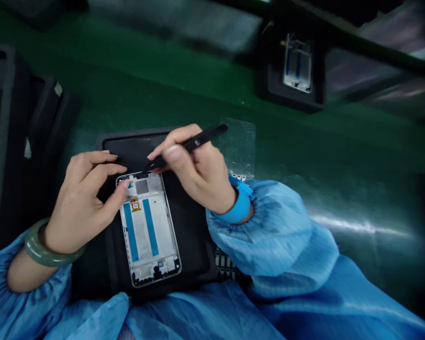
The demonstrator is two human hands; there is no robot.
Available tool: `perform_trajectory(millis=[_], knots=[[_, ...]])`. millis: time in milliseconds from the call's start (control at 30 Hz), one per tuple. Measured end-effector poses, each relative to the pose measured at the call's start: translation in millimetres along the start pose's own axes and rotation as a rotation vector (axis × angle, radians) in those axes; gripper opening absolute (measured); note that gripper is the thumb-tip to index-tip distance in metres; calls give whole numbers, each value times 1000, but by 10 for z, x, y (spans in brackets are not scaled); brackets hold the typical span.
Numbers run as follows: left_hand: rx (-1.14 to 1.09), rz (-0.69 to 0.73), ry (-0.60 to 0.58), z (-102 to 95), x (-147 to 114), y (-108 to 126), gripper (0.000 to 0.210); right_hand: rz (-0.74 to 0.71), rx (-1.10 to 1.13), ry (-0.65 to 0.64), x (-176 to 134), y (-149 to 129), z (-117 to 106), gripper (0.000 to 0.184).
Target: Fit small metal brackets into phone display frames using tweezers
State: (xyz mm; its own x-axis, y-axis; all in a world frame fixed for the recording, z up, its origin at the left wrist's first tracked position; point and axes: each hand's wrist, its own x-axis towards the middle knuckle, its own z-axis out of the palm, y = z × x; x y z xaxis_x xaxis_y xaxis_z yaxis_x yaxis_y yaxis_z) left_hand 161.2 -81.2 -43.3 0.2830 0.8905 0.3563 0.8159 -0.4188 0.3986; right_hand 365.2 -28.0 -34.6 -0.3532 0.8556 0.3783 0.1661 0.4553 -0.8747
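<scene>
A phone mid-frame with two blue adhesive strips and a small orange flex cable lies tilted on a black foam tray. My left hand grips its upper left corner, the thumb on the inner face and the fingers beyond the top edge. In my right hand is a pair of black tweezers, held like a pen. Their tip points down at the phone's top edge; whether it grasps anything there is too dark to see.
A clear plastic sheet with small parts at its lower edge lies right of the tray. Another black tray with a phone frame stands at the back right. Black trays crowd the left side. The bench is green.
</scene>
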Motion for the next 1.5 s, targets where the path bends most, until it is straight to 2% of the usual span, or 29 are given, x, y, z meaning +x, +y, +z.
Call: perform_trajectory(millis=[233,600,767,1200,1500], knots=[[45,53,-58,-11,-10,-17,23,-54,70,-157,-17,101,50,18],[37,49,-70,-11,-6,-10,24,-74,33,-182,-46,84,69,19],[40,41,-76,-10,-7,-6,23,-130,62,-186,-36,109,76,19],[28,35,-69,-8,-12,-7,21,-120,67,-212,-40,87,70,13],[31,43,-71,-9,-1,1,19,-182,42,-258,-37,20,74,8]])
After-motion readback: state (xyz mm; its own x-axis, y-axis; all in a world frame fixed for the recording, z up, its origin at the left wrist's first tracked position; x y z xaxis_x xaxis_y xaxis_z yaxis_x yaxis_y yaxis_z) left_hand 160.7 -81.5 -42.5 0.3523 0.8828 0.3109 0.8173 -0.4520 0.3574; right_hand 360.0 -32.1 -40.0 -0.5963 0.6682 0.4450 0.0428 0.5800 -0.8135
